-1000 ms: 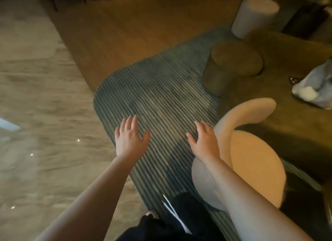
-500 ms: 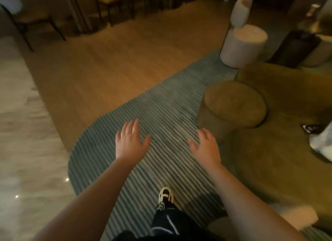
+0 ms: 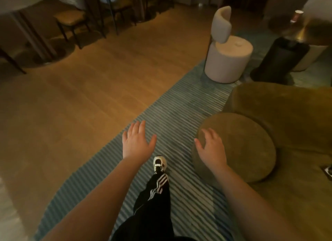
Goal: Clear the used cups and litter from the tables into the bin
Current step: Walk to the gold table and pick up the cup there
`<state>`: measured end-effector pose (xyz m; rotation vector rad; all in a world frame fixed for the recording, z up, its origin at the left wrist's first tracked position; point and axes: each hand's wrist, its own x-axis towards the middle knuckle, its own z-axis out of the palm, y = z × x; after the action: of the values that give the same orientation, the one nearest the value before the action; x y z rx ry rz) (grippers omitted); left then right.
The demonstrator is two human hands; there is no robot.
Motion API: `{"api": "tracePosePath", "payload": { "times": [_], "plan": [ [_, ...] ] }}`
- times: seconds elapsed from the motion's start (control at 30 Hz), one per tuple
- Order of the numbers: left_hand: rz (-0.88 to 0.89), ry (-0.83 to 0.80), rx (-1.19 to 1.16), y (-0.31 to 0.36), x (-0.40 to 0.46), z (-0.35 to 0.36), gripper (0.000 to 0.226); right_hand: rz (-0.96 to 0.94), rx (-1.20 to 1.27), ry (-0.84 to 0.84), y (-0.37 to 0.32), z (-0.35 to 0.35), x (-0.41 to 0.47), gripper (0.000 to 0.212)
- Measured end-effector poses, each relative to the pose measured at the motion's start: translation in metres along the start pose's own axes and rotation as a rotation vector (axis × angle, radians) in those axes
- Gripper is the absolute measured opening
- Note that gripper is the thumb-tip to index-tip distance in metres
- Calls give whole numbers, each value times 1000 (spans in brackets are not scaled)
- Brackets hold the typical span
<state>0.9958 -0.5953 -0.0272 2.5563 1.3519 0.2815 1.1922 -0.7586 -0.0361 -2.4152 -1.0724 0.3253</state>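
Nearest, a leg in black striped trousers and a white shoe point(image 3: 159, 163) step on the striped rug point(image 3: 172, 115); just beyond, the left hand point(image 3: 136, 142) and right hand point(image 3: 212, 148) hang palm-down with fingers spread, holding nothing; the right one is in front of a round olive pouffe point(image 3: 248, 147) beside an olive sofa point(image 3: 287, 115); farther off stands a pale cylindrical stool point(image 3: 228, 61); far right, well apart from both hands, a cup point(image 3: 296, 16) stands on a dim, blurred tabletop point(image 3: 305, 28) above a dark pedestal point(image 3: 280, 57).
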Motion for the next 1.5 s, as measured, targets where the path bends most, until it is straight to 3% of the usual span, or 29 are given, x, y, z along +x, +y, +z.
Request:
{"api": "tracePosePath", "payload": {
  "times": [0.27, 0.63, 0.83, 1.03, 1.23, 1.5],
  "plan": [
    [150, -30, 19, 42, 313, 43, 75, 124, -14, 61, 7, -17, 289, 52],
    [378, -124, -42, 193, 614, 106, 73, 382, -12, 203, 97, -72, 539, 49],
    [456, -140, -48, 311, 785, 171, 72, 460, 23, 280, 193, -104, 703, 47],
    [535, -202, -41, 464, 940, 206, 71, 532, -4, 313, 284, -193, 857, 50],
    [629, -249, -87, 593, 1046, 234, 71, 626, -39, 366, 354, -264, 962, 49],
    [635, -267, -110, 723, 1183, 319, 70, 691, -75, 374, 463, -297, 1102, 50]
  ]
}}
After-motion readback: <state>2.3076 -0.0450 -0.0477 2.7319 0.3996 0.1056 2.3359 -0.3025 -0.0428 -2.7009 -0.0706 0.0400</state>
